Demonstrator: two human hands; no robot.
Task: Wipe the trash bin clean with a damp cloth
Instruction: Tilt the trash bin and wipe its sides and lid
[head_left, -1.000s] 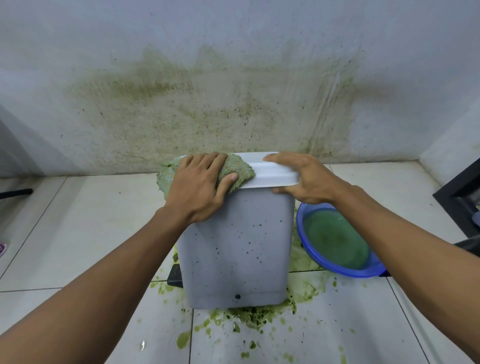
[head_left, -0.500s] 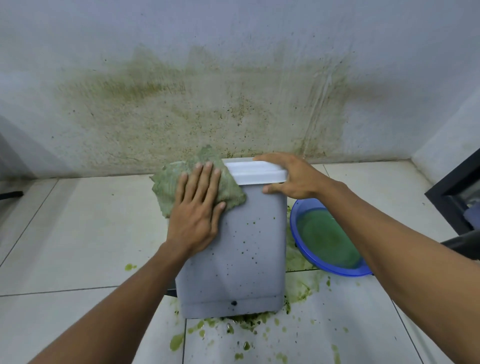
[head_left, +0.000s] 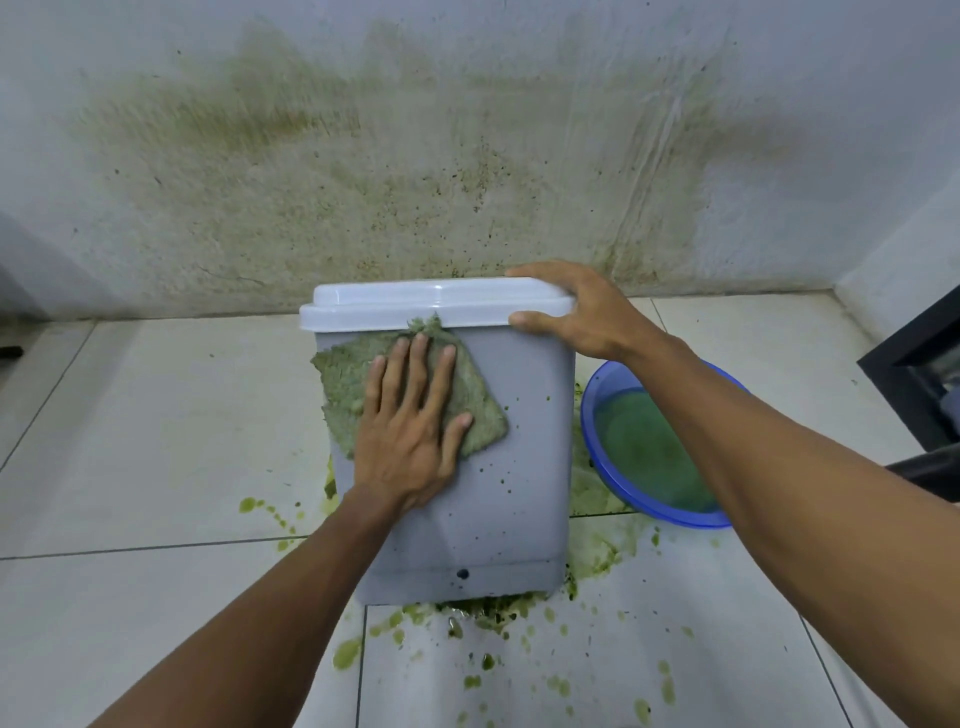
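We can read no text, label, brand, number or sign anywhere: none on the grey plastic trash bin (head_left: 498, 467), its white lid (head_left: 436, 306), or the blue plastic basin (head_left: 602, 415).

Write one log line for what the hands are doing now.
left hand: flat, pressing cloth on bin front | right hand: gripping lid corner | specks remain

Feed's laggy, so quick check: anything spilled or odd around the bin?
Yes. Green sludge is spattered over the floor tiles at the bin's base, green specks dot its front, and the wall behind is stained green-brown. The blue basin's water is green.
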